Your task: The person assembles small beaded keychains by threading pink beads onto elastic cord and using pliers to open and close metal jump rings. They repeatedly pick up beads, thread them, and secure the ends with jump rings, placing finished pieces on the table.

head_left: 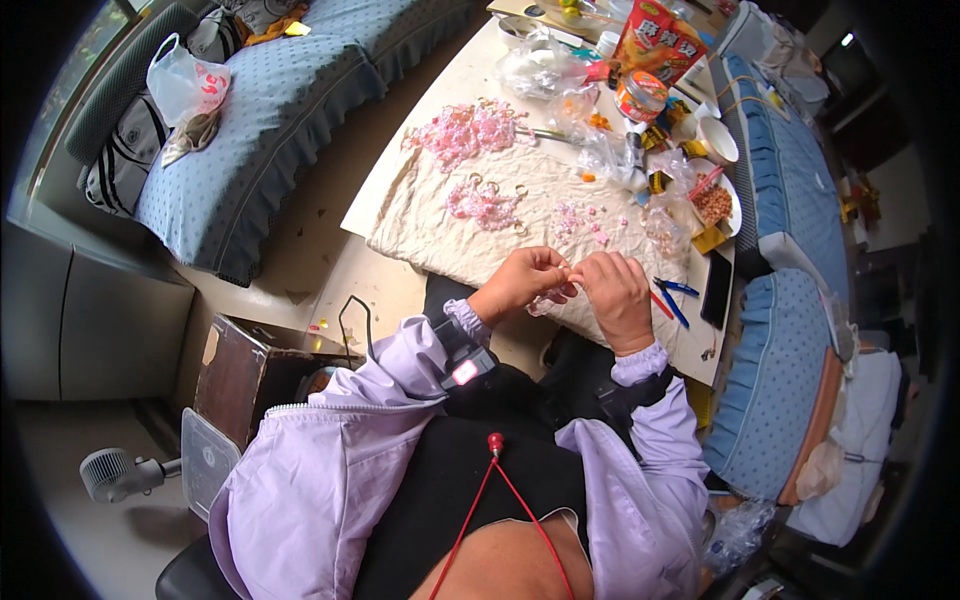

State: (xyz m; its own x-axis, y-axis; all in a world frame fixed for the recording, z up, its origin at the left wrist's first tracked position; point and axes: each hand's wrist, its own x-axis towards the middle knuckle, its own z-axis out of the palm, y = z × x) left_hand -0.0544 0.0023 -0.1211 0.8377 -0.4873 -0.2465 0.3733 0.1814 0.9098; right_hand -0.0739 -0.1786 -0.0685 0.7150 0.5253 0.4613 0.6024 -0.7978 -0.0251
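Over the near edge of the cloth-covered table, my left hand [524, 280] and my right hand [617, 296] meet fingertip to fingertip in a pinch. A strand of pink beads [546, 300] hangs below my left fingers, partly hidden by them. Whatever lies between the fingertips is too small to make out. Beyond my hands, loose pink beads [585, 222] are scattered on the cream cloth [405, 215]. A small heap of beaded strands with gold-coloured rings [482, 203] lies to their left, and a larger pink heap [465, 132] sits behind it.
Pliers with blue handles [676, 300] and a black phone [716, 289] lie right of my right hand. Further back are a bowl of brown beads [716, 205], a white cup [716, 140], a round jar [640, 97], plastic bags [540, 68] and a red packet [657, 42].
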